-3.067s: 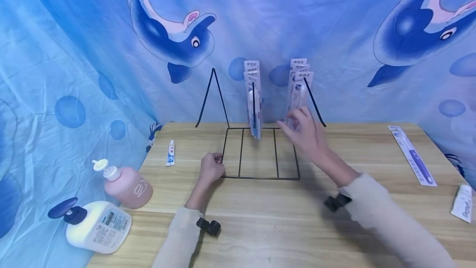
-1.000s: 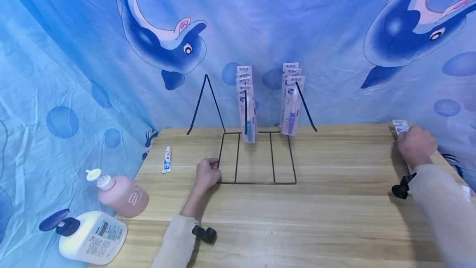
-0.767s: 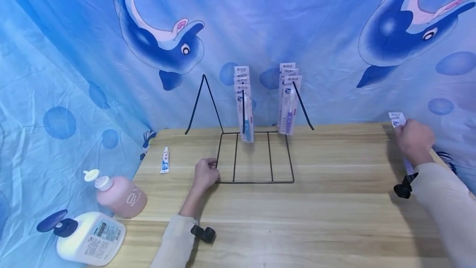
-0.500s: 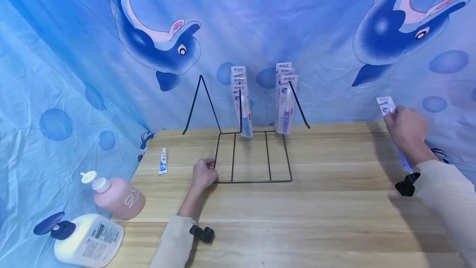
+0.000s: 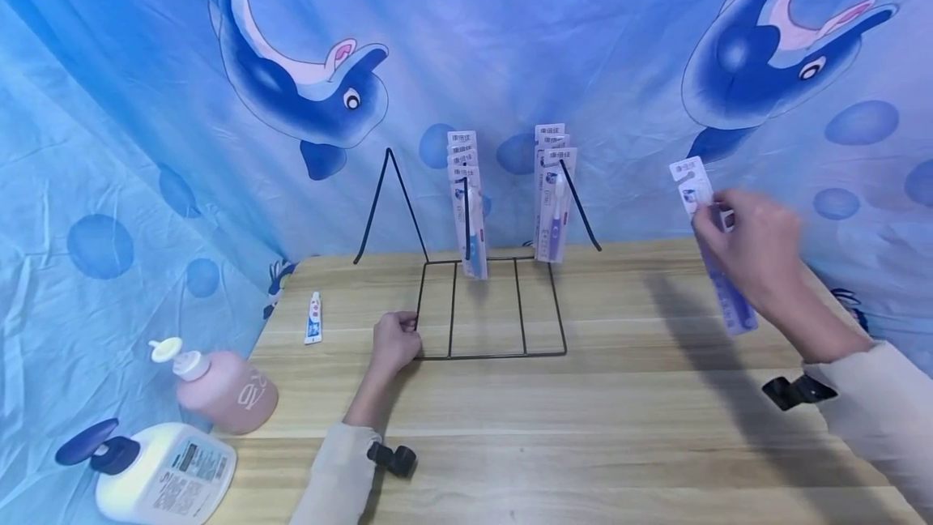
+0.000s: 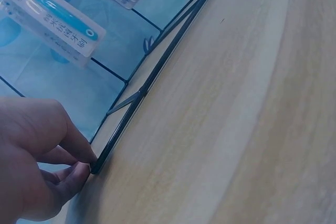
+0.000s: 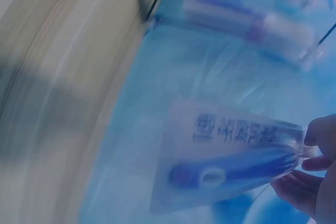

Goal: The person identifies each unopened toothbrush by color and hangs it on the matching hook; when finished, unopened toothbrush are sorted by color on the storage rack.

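Note:
A black wire rack [image 5: 490, 305] stands on the wooden table [image 5: 583, 428], and packaged toothbrushes hang on two of its hooks [image 5: 466, 201] [image 5: 551, 193]. My left hand [image 5: 394, 342] grips the rack's front left corner [image 6: 97, 167] between thumb and fingers. My right hand [image 5: 754, 245] is raised above the table at the right and pinches a packaged purple toothbrush [image 5: 710, 245] near its top. In the right wrist view that package [image 7: 231, 150] is blurred, with the fingertips [image 7: 315, 156] on its end.
A small toothpaste tube [image 5: 313, 318] lies left of the rack. A pink pump bottle [image 5: 222, 383] and a white pump bottle [image 5: 156, 472] lie at the table's front left corner. A blue dolphin-print cloth [image 5: 219, 63] hangs behind and to the left.
My right hand left the rack, reached to the table's far right, picked up the packaged toothbrush and now carries it up and leftward. The left hand has stayed on the rack corner.

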The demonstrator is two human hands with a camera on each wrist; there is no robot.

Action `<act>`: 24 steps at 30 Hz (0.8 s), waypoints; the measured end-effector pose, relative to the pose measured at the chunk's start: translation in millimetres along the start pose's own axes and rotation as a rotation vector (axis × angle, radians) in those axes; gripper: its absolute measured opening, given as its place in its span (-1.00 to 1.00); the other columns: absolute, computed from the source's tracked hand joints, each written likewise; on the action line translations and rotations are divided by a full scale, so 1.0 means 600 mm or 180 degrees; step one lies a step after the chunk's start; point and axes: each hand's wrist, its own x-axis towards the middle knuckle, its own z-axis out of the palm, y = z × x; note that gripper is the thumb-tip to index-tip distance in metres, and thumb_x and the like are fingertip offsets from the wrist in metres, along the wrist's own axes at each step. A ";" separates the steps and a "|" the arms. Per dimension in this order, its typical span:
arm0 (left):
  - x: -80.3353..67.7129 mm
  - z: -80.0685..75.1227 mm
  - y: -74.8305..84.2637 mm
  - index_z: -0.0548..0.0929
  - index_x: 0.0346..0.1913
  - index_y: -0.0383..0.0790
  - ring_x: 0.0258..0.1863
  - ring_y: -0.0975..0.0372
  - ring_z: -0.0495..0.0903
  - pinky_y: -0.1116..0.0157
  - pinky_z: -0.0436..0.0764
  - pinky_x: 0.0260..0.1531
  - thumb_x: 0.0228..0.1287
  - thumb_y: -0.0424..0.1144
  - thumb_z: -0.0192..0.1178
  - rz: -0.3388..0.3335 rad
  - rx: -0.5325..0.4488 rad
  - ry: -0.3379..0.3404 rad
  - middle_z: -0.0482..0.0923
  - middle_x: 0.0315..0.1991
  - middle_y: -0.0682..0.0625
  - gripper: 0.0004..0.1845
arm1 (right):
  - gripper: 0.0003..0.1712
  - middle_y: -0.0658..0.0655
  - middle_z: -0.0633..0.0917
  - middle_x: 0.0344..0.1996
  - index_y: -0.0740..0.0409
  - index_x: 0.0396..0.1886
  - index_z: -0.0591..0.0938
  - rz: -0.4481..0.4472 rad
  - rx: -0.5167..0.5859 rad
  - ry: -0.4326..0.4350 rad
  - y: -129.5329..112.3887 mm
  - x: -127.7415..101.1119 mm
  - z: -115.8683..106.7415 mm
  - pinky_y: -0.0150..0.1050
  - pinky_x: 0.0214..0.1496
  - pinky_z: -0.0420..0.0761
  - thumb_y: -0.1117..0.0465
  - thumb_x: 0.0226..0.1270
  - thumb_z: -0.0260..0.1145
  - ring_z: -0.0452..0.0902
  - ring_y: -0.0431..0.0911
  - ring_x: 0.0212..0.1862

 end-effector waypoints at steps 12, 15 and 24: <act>-0.002 -0.002 -0.001 0.60 0.08 -0.55 -0.17 0.02 0.59 0.15 0.66 -0.07 -0.05 -0.64 -0.01 0.0030 -0.0016 0.0002 0.63 -0.19 -0.22 -0.47 | -0.68 0.31 0.72 -0.44 0.40 -0.29 0.71 -0.0479 0.0606 0.0319 -0.140 -0.017 -0.054 -0.32 -0.60 0.65 0.16 0.24 0.27 0.67 0.07 -0.55; -0.003 -0.002 -0.001 0.59 0.09 -0.56 -0.17 0.01 0.59 0.14 0.66 -0.07 -0.07 -0.65 -0.01 0.0007 -0.0020 -0.0014 0.62 -0.19 -0.23 -0.46 | -0.58 0.29 0.72 -0.44 0.40 -0.33 0.70 -0.0668 0.0607 0.0419 -0.170 -0.027 -0.063 -0.13 -0.68 0.63 0.07 0.30 0.19 0.65 0.03 -0.58; 0.000 0.000 0.000 0.62 0.06 -0.54 -0.20 0.04 0.59 0.16 0.66 -0.09 -0.12 -0.65 -0.03 0.0021 -0.0005 0.0033 0.63 -0.23 -0.20 -0.45 | -0.56 0.24 0.70 -0.49 0.38 -0.41 0.70 -0.0922 0.0684 0.0615 -0.208 -0.046 -0.064 -0.21 -0.76 0.53 0.06 0.32 0.16 0.56 -0.07 -0.66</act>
